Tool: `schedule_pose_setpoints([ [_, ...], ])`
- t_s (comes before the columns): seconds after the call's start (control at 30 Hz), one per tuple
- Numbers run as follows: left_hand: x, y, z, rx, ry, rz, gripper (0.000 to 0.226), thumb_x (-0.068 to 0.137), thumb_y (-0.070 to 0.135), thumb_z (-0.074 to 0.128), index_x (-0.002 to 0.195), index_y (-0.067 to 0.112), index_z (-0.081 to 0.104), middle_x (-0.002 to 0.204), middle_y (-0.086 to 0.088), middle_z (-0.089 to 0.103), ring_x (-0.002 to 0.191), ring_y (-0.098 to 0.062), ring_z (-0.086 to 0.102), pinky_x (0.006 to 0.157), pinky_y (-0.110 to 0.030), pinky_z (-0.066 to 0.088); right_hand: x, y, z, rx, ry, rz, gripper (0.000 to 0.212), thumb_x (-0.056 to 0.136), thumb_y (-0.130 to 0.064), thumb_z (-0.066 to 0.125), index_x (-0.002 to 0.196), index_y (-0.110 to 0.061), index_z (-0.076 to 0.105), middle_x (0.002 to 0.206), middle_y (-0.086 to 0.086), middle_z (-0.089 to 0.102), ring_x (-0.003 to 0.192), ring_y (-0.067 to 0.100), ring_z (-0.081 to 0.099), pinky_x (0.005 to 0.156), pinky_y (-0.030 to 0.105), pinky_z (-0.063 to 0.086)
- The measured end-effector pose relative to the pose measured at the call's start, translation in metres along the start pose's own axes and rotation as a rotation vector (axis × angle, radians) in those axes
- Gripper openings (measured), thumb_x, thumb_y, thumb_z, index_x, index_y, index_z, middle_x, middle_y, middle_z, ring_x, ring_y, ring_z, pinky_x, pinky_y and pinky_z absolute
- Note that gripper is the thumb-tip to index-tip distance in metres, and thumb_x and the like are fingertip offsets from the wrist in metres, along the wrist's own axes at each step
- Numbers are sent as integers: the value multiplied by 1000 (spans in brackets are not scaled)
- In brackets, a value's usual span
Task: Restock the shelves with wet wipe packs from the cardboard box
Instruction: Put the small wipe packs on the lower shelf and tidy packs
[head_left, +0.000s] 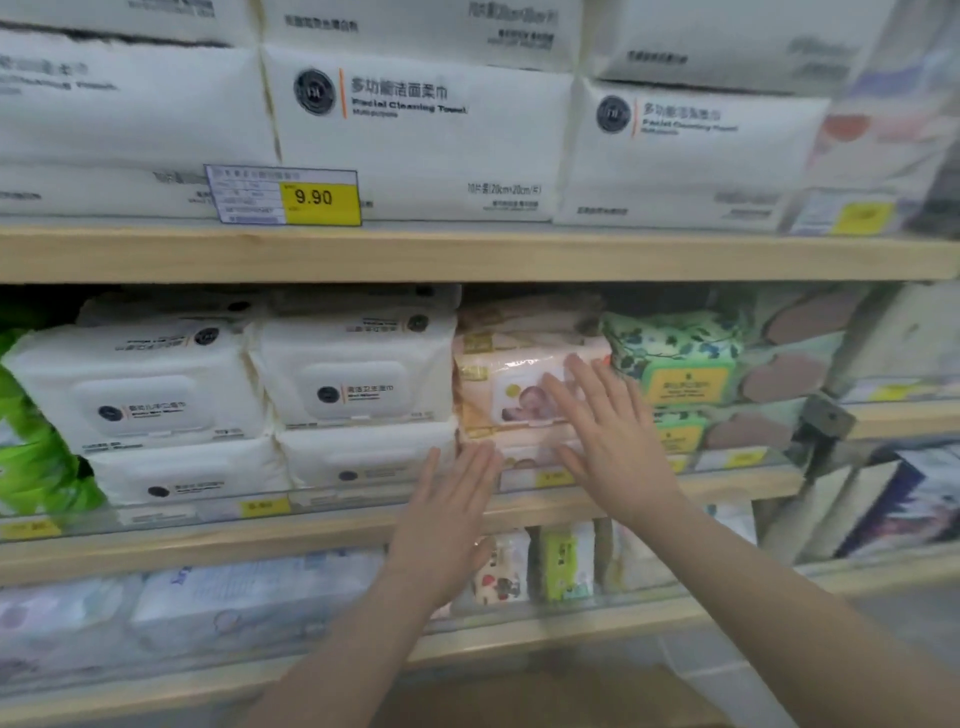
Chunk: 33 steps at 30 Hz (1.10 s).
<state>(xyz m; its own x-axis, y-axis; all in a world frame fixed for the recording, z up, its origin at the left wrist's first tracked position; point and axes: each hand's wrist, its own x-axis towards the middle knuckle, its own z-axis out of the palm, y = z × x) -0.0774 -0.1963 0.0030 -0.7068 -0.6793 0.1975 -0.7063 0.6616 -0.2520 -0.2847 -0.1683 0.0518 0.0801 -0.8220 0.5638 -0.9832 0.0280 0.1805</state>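
Note:
A stack of pale peach wet wipe packs with a baby picture sits on the middle shelf, between white packs and green floral packs. My right hand lies flat with straight fingers against the front of the top peach pack. My left hand is flat too, fingers straight, its tips at the lower peach pack by the shelf's front rail. Neither hand holds anything. A brown cardboard surface, probably the box, shows at the bottom between my forearms.
White wet wipe packs fill the middle shelf to the left, bright green packs at far left, green floral packs to the right. Big white facial towel packs and a 9.90 price tag occupy the upper shelf. Small packs line the lower shelf.

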Motion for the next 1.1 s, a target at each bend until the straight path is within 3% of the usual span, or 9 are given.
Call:
schedule_pose_setpoints([
  [0.2, 16, 1, 12, 1, 4, -79, 83, 97, 47, 32, 140, 14, -31, 147, -4, -35, 137, -22, -30, 105, -43, -29, 5, 11, 9, 76, -21, -63, 77, 79, -32, 69, 145, -22, 29, 153, 11, 29, 140, 35, 28, 112, 48, 28],
  [0.27, 15, 3, 11, -55, 55, -74, 90, 86, 45, 57, 149, 8, 4, 157, -11, 5, 145, -26, 7, 113, -45, -8, 1, 22, 5, 80, -18, -87, 72, 81, -32, 67, 143, -24, 32, 152, 10, 32, 139, 33, 29, 113, 48, 28],
  [0.33, 18, 9, 4, -139, 95, -56, 90, 70, 42, 75, 143, 6, 36, 144, -15, 43, 133, -30, 41, 112, -46, 9, -7, 41, -1, 48, 18, -60, 70, 81, -33, 68, 142, -24, 36, 149, 9, 35, 136, 31, 33, 112, 49, 30],
  [0.4, 28, 18, -11, -157, 191, -5, 83, 64, 36, 79, 134, 9, 45, 131, -12, 55, 121, -29, 53, 110, -48, 16, -12, 62, -8, -24, 45, 30, 76, 75, -35, 75, 141, -23, 40, 146, 10, 40, 132, 33, 39, 107, 51, 33],
  [0.53, 81, 43, -60, -137, 531, 97, 57, 73, 28, 66, 127, 16, 51, 130, -11, 54, 121, -29, 46, 106, -48, 21, -4, 87, -17, -166, -36, 201, 99, 58, -35, 86, 141, -25, 33, 144, 14, 40, 132, 41, 38, 102, 61, 33],
  [0.73, 132, 47, -68, -104, 293, -239, 81, 81, 54, 57, 148, 37, 12, 148, -9, 29, 135, -31, 25, 108, -63, 7, 13, 100, 2, -233, -78, 181, 95, 58, -4, 80, 136, -25, 30, 133, 12, 48, 128, 43, 39, 102, 63, 34],
  [0.9, 133, 43, -58, -65, 367, -221, 85, 74, 48, 68, 146, 36, 23, 139, -9, 41, 126, -32, 38, 105, -63, 16, 11, 107, 9, -203, -13, 125, 91, 57, 6, 73, 134, -23, 33, 131, 11, 47, 129, 40, 36, 102, 64, 31],
  [1.0, 132, 41, -61, -94, 340, -213, 83, 79, 54, 60, 147, 38, 16, 144, -8, 34, 130, -32, 31, 106, -63, 10, 13, 104, 1, -196, -97, 129, 90, 61, -3, 76, 137, -24, 30, 135, 10, 45, 131, 40, 34, 103, 64, 29],
  [1.1, 123, 34, -75, -239, 328, -170, 76, 83, 55, 53, 146, 37, 16, 146, -4, 32, 134, -27, 28, 109, -60, 9, 17, 93, -17, -195, -203, 145, 89, 67, -38, 75, 140, -24, 26, 139, 12, 42, 134, 39, 32, 105, 66, 24],
])
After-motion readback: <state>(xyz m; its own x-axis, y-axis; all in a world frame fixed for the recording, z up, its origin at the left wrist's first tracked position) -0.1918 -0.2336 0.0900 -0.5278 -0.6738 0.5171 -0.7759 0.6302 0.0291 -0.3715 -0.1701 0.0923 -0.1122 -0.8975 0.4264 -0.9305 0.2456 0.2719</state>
